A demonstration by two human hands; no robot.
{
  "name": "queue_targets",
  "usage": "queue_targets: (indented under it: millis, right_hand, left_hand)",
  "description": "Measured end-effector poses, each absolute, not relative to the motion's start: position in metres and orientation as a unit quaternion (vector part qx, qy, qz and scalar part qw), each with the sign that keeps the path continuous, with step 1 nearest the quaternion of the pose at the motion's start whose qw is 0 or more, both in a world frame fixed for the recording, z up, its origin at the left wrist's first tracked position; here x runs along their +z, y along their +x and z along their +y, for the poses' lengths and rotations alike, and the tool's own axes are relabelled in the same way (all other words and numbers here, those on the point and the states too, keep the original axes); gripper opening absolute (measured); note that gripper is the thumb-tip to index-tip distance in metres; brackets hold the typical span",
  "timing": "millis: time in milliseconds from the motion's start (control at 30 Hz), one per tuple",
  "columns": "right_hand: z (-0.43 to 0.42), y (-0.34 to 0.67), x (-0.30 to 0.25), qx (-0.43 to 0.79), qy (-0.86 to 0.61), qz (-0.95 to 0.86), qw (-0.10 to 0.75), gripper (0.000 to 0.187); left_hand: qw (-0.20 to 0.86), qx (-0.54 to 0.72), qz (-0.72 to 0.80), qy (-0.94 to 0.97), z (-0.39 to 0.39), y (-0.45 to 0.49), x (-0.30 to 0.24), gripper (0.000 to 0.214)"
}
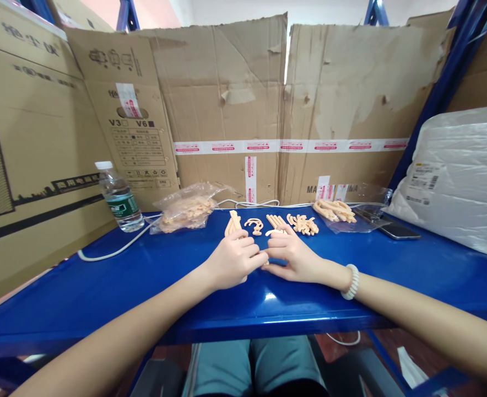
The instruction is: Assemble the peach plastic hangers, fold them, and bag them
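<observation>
My left hand (237, 258) is closed, its fingers curled and meeting the fingertips of my right hand (291, 256) above the blue table. A small light wooden piece (265, 263) shows between the fingertips; most of it is hidden. Long wooden strips (235, 220) stick out just beyond my left hand, and I cannot tell whether it touches them. Curved wooden pieces (254, 225) lie past the gap between the hands. Behind my right fingers are several straight wooden sticks (275, 221) and a pale curved piece (273, 232). A pile of small wooden parts (304, 224) lies farther right.
A plastic bag of wooden parts (188, 209) and a water bottle (120, 198) stand at the left. More wooden parts (334, 211) lie on a bag at the right, near a phone (396, 229). Cardboard (227, 99) walls the back; a white wrapped package (458, 176) is at right.
</observation>
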State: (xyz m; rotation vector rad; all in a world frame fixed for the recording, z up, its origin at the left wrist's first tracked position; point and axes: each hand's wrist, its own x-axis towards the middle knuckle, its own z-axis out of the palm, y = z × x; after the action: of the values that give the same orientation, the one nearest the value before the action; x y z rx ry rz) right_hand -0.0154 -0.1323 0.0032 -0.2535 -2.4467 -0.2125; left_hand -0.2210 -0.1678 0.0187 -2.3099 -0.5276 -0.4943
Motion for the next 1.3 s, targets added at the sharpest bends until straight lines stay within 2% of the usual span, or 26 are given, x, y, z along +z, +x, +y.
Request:
queue_targets:
  millis: [133, 300, 567, 700, 967, 1133, 1233, 1300]
  right_hand:
    - [-0.126, -0.012, 0.004, 0.010, -0.133, -0.935, 0.327, 0.025]
    - [-0.103, -0.004, 0.002, 0.041, -0.180, -0.914, 0.363, 0.024]
    - [-0.091, 0.001, -0.001, 0.081, -0.225, -0.911, 0.336, 0.019]
    - [-0.088, -0.001, 0.005, 0.076, -0.222, -0.916, 0.324, 0.017]
    - [-0.051, -0.037, 0.016, -0.004, -0.217, -0.945, 0.243, 0.015]
    - [-0.055, -0.049, 0.024, -0.052, -0.240, -0.960, 0.137, 0.033]
    - [-0.096, -0.045, 0.027, -0.198, -0.225, -0.942, 0.151, 0.042]
    - [-0.135, -0.042, 0.027, -0.327, -0.144, -0.920, 0.161, 0.033]
  left_hand:
    - [0.335, -0.217, -0.192, -0.896, -0.170, -0.223, 0.021, 0.032]
    - [0.276, -0.194, -0.226, -0.914, -0.162, -0.230, 0.026, 0.026]
    - [0.174, -0.152, -0.416, -0.879, -0.124, -0.278, 0.026, 0.027]
    - [0.118, -0.113, -0.444, -0.881, -0.116, -0.290, 0.022, 0.025]
    - [0.093, -0.093, -0.468, -0.874, -0.118, -0.290, 0.018, 0.015]
    - [0.073, -0.108, -0.474, -0.871, -0.121, -0.290, 0.017, 0.021]
    - [0.088, -0.114, -0.474, -0.869, -0.121, -0.288, 0.014, 0.028]
    - [0.095, -0.118, -0.467, -0.871, -0.121, -0.286, 0.013, 0.032]
